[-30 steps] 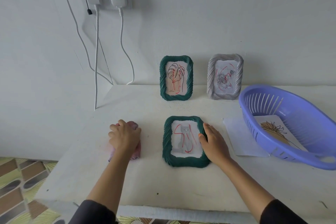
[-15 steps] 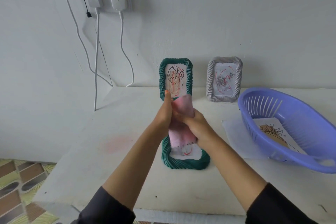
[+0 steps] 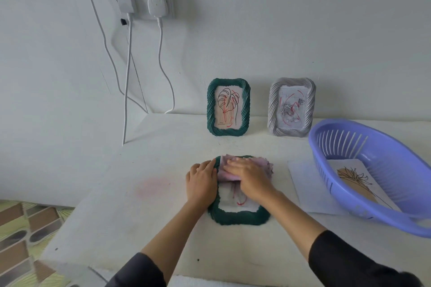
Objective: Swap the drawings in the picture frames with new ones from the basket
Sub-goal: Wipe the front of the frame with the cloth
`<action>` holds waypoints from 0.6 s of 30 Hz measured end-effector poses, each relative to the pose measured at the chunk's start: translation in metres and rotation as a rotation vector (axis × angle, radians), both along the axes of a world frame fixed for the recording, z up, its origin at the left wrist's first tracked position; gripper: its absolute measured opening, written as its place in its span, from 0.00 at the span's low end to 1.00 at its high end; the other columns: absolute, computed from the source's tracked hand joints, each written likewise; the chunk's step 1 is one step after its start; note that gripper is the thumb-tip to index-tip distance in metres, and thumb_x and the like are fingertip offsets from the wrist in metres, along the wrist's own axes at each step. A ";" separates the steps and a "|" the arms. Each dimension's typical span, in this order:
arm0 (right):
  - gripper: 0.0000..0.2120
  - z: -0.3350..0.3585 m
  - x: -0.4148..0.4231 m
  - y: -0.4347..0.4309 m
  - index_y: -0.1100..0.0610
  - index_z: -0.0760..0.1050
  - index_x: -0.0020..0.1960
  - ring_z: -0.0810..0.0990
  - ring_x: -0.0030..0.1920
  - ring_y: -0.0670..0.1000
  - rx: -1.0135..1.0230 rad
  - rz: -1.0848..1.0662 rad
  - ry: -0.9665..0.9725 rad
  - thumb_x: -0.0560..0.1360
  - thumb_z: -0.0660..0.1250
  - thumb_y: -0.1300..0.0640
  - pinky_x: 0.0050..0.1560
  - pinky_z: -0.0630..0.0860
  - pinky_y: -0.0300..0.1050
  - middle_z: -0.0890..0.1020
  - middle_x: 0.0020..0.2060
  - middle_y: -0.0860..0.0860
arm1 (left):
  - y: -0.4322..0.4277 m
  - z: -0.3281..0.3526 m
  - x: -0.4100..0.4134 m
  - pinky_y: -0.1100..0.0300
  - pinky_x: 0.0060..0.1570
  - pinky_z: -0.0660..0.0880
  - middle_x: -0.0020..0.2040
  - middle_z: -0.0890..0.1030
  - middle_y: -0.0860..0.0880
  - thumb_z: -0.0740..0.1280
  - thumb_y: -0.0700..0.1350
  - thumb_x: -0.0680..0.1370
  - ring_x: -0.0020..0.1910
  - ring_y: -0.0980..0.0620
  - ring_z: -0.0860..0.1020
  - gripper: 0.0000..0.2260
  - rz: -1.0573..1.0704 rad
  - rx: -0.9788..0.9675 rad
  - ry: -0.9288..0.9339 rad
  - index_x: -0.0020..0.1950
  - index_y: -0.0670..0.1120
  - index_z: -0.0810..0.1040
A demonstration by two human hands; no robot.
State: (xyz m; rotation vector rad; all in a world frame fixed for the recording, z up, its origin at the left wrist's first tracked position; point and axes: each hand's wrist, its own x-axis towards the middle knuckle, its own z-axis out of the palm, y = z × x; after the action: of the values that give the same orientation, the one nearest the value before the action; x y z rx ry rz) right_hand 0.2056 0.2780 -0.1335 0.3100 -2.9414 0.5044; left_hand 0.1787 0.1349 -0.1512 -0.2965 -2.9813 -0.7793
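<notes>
A person's right hand point(image 3: 249, 177), fingers flat, is pressing a pink cloth point(image 3: 267, 168) onto the green frame point(image 3: 238, 218) lying mid-table, while the open left hand point(image 3: 201, 182) is resting against its 9 o'clock edge. The purple basket point(image 3: 401, 158) is crowding 3 o'clock; bare tabletop point(image 3: 140, 216) is lying toward 9.

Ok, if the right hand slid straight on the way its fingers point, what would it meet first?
Probably the left hand: the right hand, flat on the pink cloth, points away and leftward, toward the far-left corner of the lying green frame, where the left fingertips sit. Depth is unclear.
</notes>
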 end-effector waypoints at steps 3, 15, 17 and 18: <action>0.27 0.002 0.019 -0.002 0.56 0.70 0.67 0.61 0.73 0.48 -0.039 0.152 -0.041 0.72 0.54 0.73 0.72 0.45 0.36 0.69 0.70 0.52 | -0.001 -0.001 -0.002 0.55 0.68 0.58 0.73 0.67 0.54 0.49 0.47 0.82 0.72 0.49 0.61 0.19 -0.004 -0.032 0.001 0.74 0.53 0.61; 0.18 0.002 0.025 0.014 0.55 0.76 0.62 0.63 0.71 0.42 -0.074 0.181 -0.075 0.77 0.56 0.68 0.75 0.52 0.40 0.73 0.67 0.49 | -0.001 0.000 -0.003 0.54 0.70 0.57 0.74 0.66 0.54 0.49 0.50 0.83 0.73 0.49 0.61 0.20 -0.024 -0.058 -0.016 0.74 0.52 0.61; 0.21 0.001 0.049 0.020 0.55 0.75 0.62 0.61 0.68 0.37 -0.108 0.262 -0.117 0.76 0.56 0.70 0.72 0.47 0.32 0.72 0.67 0.46 | -0.002 -0.001 -0.004 0.55 0.70 0.57 0.74 0.66 0.54 0.49 0.50 0.82 0.73 0.49 0.60 0.20 -0.032 -0.050 -0.012 0.75 0.52 0.61; 0.22 0.004 0.056 0.028 0.54 0.76 0.62 0.61 0.67 0.36 -0.122 0.288 -0.133 0.75 0.56 0.72 0.70 0.45 0.27 0.72 0.67 0.44 | -0.002 -0.002 -0.004 0.55 0.71 0.56 0.74 0.66 0.53 0.49 0.50 0.82 0.73 0.50 0.60 0.20 -0.039 -0.044 -0.009 0.75 0.51 0.61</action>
State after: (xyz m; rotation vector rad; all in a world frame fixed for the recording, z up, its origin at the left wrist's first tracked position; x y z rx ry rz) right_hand 0.2621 0.3057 -0.1292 0.7172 -2.9888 0.7658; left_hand 0.1748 0.1329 -0.1530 -0.3554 -3.0128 -0.7219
